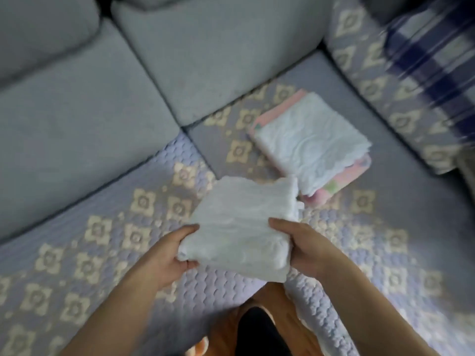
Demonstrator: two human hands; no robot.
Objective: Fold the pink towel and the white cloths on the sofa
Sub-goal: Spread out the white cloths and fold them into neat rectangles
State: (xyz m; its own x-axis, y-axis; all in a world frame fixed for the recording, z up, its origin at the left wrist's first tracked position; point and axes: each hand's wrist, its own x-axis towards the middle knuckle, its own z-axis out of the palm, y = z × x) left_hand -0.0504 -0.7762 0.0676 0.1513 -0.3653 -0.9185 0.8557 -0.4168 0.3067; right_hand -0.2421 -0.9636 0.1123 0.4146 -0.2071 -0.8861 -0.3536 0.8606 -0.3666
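Note:
I hold a folded white cloth (241, 224) above the sofa seat, one hand at each near corner. My left hand (167, 253) grips its left edge, thumb on top and fingers underneath. My right hand (298, 247) grips its right edge the same way. Farther back on the seat lies a folded pink towel (341, 181) with another folded white cloth (308, 142) stacked on top of it. The held cloth's far corner overlaps the near end of that stack in view.
The sofa seat carries a quilted lilac cover with cream flower motifs (108, 240). Grey back cushions (205, 55) rise behind. A patterned armrest (380, 93) with a blue striped fabric (431, 60) stands at the right. Wooden floor (282, 317) shows below.

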